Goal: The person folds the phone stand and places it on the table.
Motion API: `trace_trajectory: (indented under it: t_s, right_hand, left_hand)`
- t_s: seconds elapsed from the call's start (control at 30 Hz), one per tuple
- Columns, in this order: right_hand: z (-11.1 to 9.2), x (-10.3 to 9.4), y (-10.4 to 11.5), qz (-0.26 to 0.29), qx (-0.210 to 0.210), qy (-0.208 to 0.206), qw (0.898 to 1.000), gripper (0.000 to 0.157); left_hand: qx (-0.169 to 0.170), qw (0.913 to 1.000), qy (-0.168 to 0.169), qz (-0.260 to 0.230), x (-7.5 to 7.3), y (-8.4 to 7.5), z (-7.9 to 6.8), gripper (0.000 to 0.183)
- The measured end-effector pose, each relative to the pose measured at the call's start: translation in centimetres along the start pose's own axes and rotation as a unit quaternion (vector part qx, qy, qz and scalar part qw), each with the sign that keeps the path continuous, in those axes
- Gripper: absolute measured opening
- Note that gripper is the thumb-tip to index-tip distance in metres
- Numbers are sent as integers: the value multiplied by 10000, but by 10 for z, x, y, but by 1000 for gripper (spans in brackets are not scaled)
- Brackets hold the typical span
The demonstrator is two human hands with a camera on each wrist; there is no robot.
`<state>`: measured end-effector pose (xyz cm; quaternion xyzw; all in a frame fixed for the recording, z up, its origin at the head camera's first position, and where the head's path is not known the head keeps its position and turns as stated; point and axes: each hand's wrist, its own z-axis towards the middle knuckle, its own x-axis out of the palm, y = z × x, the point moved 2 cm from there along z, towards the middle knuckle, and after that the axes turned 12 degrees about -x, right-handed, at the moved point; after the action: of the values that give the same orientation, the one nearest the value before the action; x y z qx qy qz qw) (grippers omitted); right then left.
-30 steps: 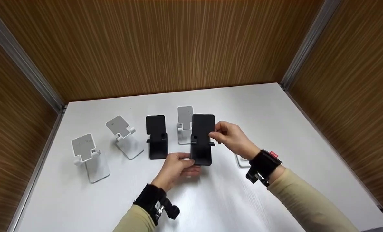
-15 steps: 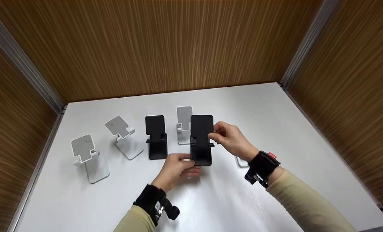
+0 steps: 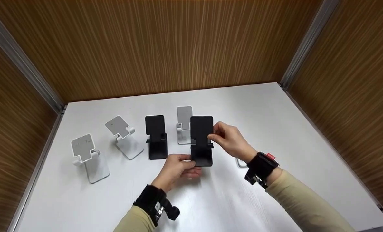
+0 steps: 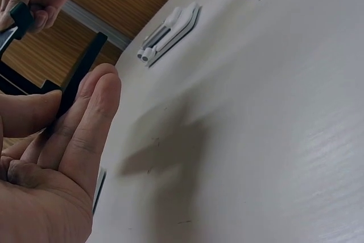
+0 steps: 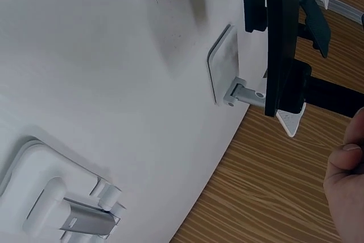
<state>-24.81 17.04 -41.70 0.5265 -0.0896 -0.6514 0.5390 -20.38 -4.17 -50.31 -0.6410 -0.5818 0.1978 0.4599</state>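
Head view: wood-grain panels (image 3: 178, 45) are enclosing a white table (image 3: 275, 129) on the sides and back. You're holding a black phone stand (image 3: 201, 127) near the table's middle. Your left hand (image 3: 180, 167) is pinching the lower-left corner of its base, thumb on top; your right hand (image 3: 231, 140) is pinching the upper panel's right edge, gap narrow. A second black stand (image 3: 157, 129) is standing to the left, apart from it. A white stand (image 3: 184, 116) is sitting behind the held one, partly covered by it. Two more white stands are standing unfolded further left, a tilted one (image 3: 116, 125) and the leftmost one (image 3: 82, 148). A white corner (image 3: 241, 162) is peeking out by your right wrist.

Left wrist view: your thumb and fingers are sandwiching the black base plate, seen near edge-on, off the table. Shadow is falling on the white surface below. A folded white stand (image 4: 173, 31) is lying beyond.

Right wrist view: the black stand is showing side-on, your right fingertips (image 5: 352, 155) are curling at the frame edge, contact hard to see there. The folded white stand is lying lower left.
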Motion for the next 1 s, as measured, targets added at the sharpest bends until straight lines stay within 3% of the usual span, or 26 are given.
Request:
trace_trajectory:
  t_s: [1.0]
  right_hand:
    - [-4,3,-9,-846,-1114,-344,9896,25]
  left_hand:
    - [-23,9998,179,-89,1,-1,-3,44]
